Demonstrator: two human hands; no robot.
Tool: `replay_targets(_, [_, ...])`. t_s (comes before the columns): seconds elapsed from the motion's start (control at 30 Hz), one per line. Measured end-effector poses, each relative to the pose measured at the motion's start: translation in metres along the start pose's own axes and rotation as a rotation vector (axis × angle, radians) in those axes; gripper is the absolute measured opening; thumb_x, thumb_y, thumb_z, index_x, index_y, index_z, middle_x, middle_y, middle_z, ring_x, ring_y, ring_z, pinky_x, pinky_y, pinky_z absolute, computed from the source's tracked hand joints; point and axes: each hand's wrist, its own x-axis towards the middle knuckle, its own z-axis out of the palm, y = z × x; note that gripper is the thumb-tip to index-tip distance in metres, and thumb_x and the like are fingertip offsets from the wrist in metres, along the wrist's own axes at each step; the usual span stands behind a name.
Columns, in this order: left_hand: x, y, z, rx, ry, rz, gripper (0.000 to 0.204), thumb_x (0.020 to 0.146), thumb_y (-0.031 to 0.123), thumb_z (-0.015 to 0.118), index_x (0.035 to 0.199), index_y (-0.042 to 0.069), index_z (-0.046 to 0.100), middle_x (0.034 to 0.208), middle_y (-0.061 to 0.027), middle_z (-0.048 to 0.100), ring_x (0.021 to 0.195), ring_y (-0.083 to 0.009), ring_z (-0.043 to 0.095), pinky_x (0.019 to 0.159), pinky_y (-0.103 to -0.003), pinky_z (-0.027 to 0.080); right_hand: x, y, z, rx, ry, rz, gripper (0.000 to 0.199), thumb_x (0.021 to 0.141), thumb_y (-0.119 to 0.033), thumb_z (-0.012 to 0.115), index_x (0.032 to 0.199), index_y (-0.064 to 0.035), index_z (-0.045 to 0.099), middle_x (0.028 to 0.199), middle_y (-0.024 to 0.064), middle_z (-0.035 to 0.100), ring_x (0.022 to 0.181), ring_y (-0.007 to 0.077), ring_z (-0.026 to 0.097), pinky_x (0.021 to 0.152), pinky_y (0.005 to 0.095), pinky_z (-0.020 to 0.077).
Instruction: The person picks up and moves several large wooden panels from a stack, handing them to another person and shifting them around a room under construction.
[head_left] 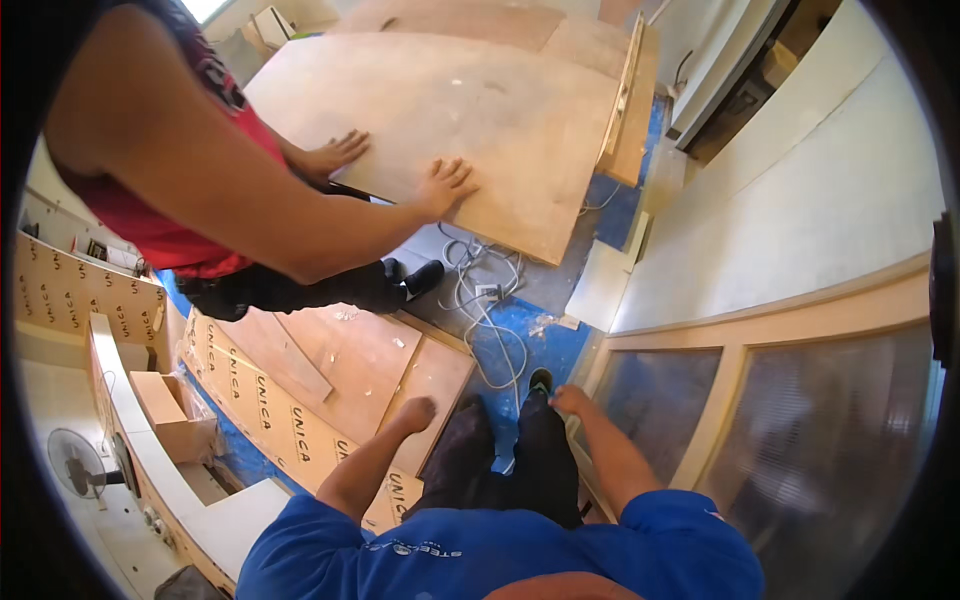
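My left hand [416, 413] hangs beside my left thigh, its fingers curled into a loose fist, above stacked plywood boards [440, 375]. My right hand [571, 400] is by my right leg, near a wood-framed glazed panel [735, 375]; its fingers are curled too, and nothing shows in either hand. In front of me lies a large plywood sheet [470, 110], raised above the floor. A co-worker on the left presses both hands on it: one flat hand [340, 153] at its left edge, the other hand [447, 189] near its front edge.
A tangled white extension cord [483, 325] lies on the blue floor sheet [550, 345] ahead of my feet. Upright wooden boards [625, 100] lean at the plywood's right side. At the left are an open cardboard box [170, 405] and a fan [77, 463].
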Motion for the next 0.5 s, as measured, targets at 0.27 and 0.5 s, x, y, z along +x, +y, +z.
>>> replay_targets(0.27, [-0.257, -0.145, -0.008, 0.508, -0.706, -0.015, 0.023, 0.076, 0.029, 0.072, 0.087, 0.01, 0.071, 0.091, -0.0085, 0.072, 0.085, -0.0228, 0.069, 0.07, -0.036, 0.054, -0.158, -0.047, 0.013, 0.079, -0.07, 0.121, 0.042, 0.082, -0.048, 0.061, 0.096, -0.0106, 0.074, 0.107, 0.0176, 0.067, 0.104, 0.0345, 0.061, 0.094, 0.0436, 0.0454])
replay_targets(0.5, [-0.257, -0.072, -0.028, 0.38, -0.397, 0.048, 0.021, 0.072, 0.027, 0.076, 0.082, 0.011, 0.068, 0.083, -0.0039, 0.072, 0.075, -0.0217, 0.069, 0.063, -0.037, 0.053, -0.161, -0.072, -0.01, -0.164, -0.008, -0.027, 0.049, 0.08, -0.049, 0.06, 0.092, -0.0031, 0.072, 0.101, 0.0198, 0.067, 0.099, 0.0357, 0.063, 0.085, 0.0444, 0.049])
